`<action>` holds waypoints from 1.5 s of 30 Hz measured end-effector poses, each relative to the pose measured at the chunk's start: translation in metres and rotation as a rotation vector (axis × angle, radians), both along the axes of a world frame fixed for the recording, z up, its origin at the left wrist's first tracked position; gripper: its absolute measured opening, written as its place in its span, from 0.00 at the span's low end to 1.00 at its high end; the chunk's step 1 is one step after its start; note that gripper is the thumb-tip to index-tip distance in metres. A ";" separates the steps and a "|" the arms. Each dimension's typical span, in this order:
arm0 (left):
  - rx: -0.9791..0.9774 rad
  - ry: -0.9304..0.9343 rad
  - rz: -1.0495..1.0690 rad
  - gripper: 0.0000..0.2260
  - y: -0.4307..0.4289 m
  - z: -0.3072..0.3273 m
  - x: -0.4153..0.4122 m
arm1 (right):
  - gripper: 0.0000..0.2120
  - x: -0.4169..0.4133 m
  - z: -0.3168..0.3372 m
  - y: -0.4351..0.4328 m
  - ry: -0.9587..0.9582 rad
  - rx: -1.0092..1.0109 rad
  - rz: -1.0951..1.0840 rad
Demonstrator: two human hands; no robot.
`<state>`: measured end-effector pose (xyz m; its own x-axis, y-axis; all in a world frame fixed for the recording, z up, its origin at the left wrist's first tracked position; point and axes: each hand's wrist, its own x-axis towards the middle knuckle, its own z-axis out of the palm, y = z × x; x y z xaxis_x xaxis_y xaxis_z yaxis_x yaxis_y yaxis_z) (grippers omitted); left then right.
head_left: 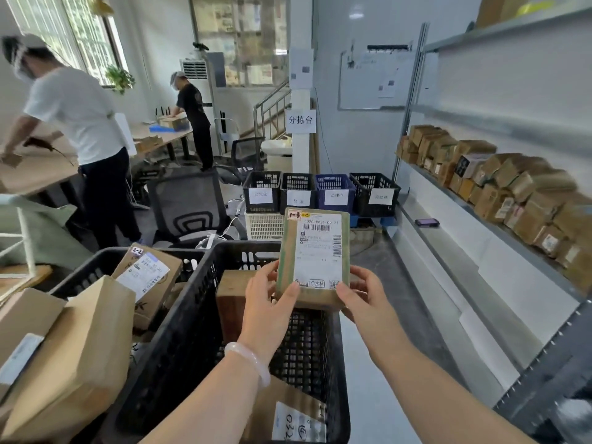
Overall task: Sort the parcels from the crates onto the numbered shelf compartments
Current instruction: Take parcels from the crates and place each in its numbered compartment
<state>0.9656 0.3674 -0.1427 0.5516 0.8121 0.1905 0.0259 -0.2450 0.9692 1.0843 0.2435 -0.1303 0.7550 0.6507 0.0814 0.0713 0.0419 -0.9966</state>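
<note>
Two hands meet on one small brown cardboard parcel (314,257) in the head view: your left hand (272,293) grips its lower left corner with the thumb laid across the front, and your right hand (362,296) clasps the lower right corner the same way, so both are closed around the box. You hold it upright, raised above the near black plastic lattice crate (198,331), with its white shipping label (318,249) facing you and a small red-marked sticker (294,215) at its top left corner. A pale bangle (246,360) sits on your left wrist. Inside that crate a brown box (230,299) stands against the far wall behind your left hand, and another parcel with a handwritten white label (298,421) lies at the bottom near edge. To the left, a second black crate (96,267) holds a tilted cardboard box with a printed label (147,277), and large plain cardboard boxes (70,357) are piled just beside it. On your right runs a grey metal shelf unit (499,219); its middle level is packed with many small brown parcels (499,184), and a dark phone (427,222) lies on the lower ledge. Straight ahead on the floor, four labelled crates (320,192) stand in a row, three black and one blue, with a white basket (264,225) below them. Farther left, a person in a white shirt (73,123) and a person in a black shirt (192,116) work at tables.
</note>
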 end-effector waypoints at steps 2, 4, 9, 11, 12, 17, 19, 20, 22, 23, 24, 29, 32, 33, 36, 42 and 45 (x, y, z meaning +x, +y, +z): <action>-0.026 -0.033 0.001 0.18 -0.014 -0.001 0.000 | 0.16 0.001 -0.002 -0.012 -0.063 -0.017 0.002; -0.042 -0.051 -0.008 0.17 -0.026 -0.001 -0.001 | 0.17 0.001 -0.005 -0.024 -0.091 -0.014 0.004; -0.031 -0.042 -0.029 0.16 -0.042 0.002 -0.004 | 0.18 -0.005 -0.011 -0.048 -0.130 -0.018 -0.029; 0.009 -0.016 -0.046 0.17 -0.048 0.006 -0.002 | 0.18 -0.008 -0.009 -0.057 -0.148 -0.012 -0.056; 0.028 -0.010 -0.064 0.19 -0.051 0.008 0.000 | 0.18 -0.009 -0.007 -0.061 -0.158 -0.006 -0.075; 0.152 0.002 -0.202 0.29 -0.072 0.012 0.012 | 0.19 -0.016 0.002 -0.092 -0.209 0.014 -0.240; 0.188 -0.003 -0.277 0.30 -0.082 0.011 0.017 | 0.19 -0.022 0.002 -0.108 -0.218 0.018 -0.335; 0.199 -0.010 -0.327 0.31 -0.088 0.011 0.020 | 0.20 -0.026 0.001 -0.117 -0.218 0.021 -0.376; 0.218 -0.036 -0.446 0.33 -0.103 0.010 0.026 | 0.24 -0.036 -0.001 -0.137 -0.235 0.024 -0.451; 0.247 -0.054 -0.508 0.32 -0.112 0.010 0.029 | 0.26 -0.041 -0.002 -0.148 -0.247 0.019 -0.492; 0.288 -0.064 -0.562 0.32 -0.121 0.009 0.032 | 0.27 -0.046 -0.002 -0.159 -0.252 0.011 -0.536; 0.347 -0.111 -0.785 0.30 -0.189 0.010 0.044 | 0.30 -0.077 0.002 -0.228 -0.296 -0.080 -0.775; 0.305 -0.163 -0.891 0.34 -0.244 0.018 0.046 | 0.31 -0.099 0.014 -0.276 -0.346 -0.126 -0.914; 0.286 -0.184 -0.927 0.34 -0.263 0.022 0.045 | 0.32 -0.107 0.020 -0.293 -0.355 -0.135 -0.958; 0.269 -0.257 -1.019 0.35 -0.321 0.036 0.038 | 0.34 -0.132 0.039 -0.346 -0.391 -0.185 -1.060; 0.238 -0.377 -1.210 0.36 -0.445 0.063 0.013 | 0.37 -0.191 0.066 -0.465 -0.474 -0.515 -1.258; 0.232 -0.432 -1.284 0.35 -0.517 0.077 -0.005 | 0.37 -0.225 0.079 -0.527 -0.563 -0.633 -1.317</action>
